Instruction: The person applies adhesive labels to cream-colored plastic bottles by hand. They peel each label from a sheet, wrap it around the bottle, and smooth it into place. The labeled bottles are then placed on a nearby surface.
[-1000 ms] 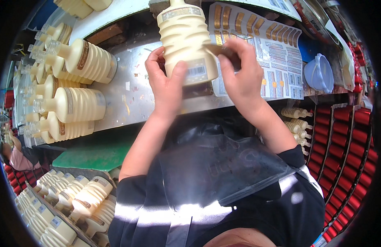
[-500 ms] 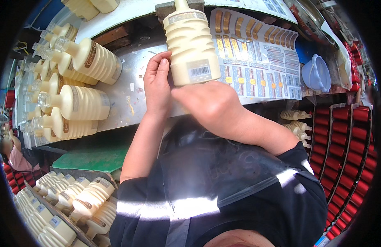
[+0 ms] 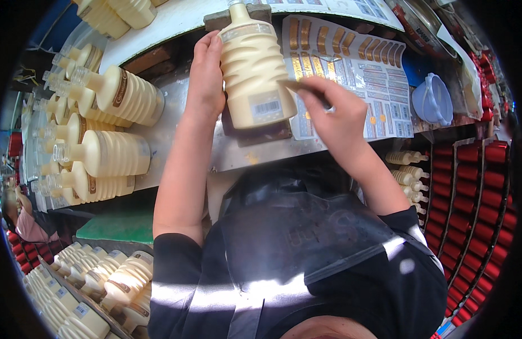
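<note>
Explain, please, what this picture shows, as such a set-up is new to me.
No machine here: a person works with two bare hands, filmed from above by a fisheye camera worn on the head, so straight edges bend. The left hand rests against one side of a cream bottle; the right hand grips a thin, dark piece, too blurred to identify, near its other side. On the metal table lie more cream bottles at left and a label sheet at right.

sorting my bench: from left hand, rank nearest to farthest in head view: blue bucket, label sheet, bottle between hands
1. Bottle, directly beside the left hand, on its right.
2. Label sheet, right of the bottle.
3. Blue bucket, farther right, beyond the sheet.
</note>
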Demonstrator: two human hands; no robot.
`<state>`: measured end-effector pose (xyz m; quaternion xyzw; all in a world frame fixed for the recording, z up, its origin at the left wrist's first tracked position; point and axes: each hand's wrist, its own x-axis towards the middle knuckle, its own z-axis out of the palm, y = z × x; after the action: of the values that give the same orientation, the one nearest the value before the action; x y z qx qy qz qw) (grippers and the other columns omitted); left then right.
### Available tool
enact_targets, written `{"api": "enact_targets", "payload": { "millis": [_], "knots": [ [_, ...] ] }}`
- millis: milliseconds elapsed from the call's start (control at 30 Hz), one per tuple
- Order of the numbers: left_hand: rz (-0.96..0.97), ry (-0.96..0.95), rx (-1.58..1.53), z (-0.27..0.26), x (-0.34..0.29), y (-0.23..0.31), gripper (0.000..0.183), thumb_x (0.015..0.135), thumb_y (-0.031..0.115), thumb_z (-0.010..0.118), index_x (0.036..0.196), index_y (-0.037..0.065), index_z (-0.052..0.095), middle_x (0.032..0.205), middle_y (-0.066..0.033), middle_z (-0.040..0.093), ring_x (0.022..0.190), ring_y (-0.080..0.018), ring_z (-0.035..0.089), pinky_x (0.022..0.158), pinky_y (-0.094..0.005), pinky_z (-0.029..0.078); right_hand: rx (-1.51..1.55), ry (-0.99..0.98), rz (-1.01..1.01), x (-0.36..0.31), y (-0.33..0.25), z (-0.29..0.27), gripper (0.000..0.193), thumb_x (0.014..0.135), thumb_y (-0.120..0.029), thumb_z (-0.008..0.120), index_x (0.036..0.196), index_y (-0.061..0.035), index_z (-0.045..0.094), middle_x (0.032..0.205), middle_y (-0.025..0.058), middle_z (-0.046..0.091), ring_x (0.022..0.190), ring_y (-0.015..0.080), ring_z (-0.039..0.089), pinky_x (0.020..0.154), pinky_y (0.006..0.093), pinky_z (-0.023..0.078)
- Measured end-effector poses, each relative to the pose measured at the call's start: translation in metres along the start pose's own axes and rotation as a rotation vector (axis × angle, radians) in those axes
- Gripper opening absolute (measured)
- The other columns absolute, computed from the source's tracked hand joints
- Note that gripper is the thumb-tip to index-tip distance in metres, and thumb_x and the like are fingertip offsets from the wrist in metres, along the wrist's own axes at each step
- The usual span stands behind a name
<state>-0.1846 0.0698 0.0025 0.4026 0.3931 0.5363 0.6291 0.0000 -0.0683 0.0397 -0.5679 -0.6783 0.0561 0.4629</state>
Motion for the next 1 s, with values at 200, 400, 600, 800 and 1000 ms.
{"api": "enact_targets", "payload": {
  "millis": [200,400,600,800,1000],
  "knots": [
    [-0.164,-0.127,-0.127,-0.001,0.028,0.013,0.043,0.109,0.036,0.049,0.136,0.004,0.057,0.127,-0.0113,0.067,0.116,-0.0233,0.064,0.102,-0.0394,0.052,0.069,-0.118,-0.569,-0.01,-0.008,-0.001,0.022,0.077,-0.005,0.072,0.099,-0.0075,0.073,0.097,0.0065,0.074,0.081,0.0242,0.07,0.071,0.0342,0.055],
    [-0.156,-0.103,0.0,-0.014,0.023,0.039,0.037,0.102,0.031,0.065,0.127,0.003,0.064,0.117,-0.0092,0.071,0.108,-0.0206,0.067,0.1,-0.0357,0.052,-0.066,-0.197,-0.769,-0.007,-0.028,0.004,0.025,0.077,-0.01,0.068,0.1,-0.0014,0.071,0.099,0.0089,0.07,0.09,0.0222,0.069,0.075,0.0344,0.053],
    [-0.133,0.036,0.099,-0.032,0.009,0.055,0.026,0.1,0.026,0.067,0.115,0.005,0.068,0.108,-0.0067,0.072,0.1,-0.0184,0.068,0.092,-0.0341,0.052,-0.177,-0.211,-0.77,-0.022,-0.04,0.017,0.021,0.076,-0.007,0.07,0.097,-0.0018,0.072,0.101,0.0105,0.071,0.092,0.0219,0.071,0.073,0.0321,0.052],
    [-0.089,0.136,-0.022,-0.045,-0.014,0.061,0.029,0.105,0.031,0.061,0.115,0.004,0.067,0.108,-0.0077,0.071,0.099,-0.0186,0.067,0.092,-0.0348,0.054,0.027,-0.135,-0.509,-0.025,-0.029,0.016,0.03,0.079,-0.006,0.074,0.109,0.0002,0.072,0.099,0.0137,0.073,0.089,0.028,0.072,0.072,0.035,0.055],
    [0.185,0.021,-0.002,-0.021,-0.037,0.089,0.027,0.103,0.024,0.067,0.116,0.001,0.067,0.106,-0.0029,0.07,0.095,-0.009,0.064,0.088,-0.0261,0.051,0.314,0.03,0.393,-0.011,0.033,-0.004,0.037,0.093,-0.017,0.071,0.125,0.0006,0.069,0.109,0.0172,0.075,0.095,0.0208,0.073,0.086,0.0322,0.056]
  ]
}}
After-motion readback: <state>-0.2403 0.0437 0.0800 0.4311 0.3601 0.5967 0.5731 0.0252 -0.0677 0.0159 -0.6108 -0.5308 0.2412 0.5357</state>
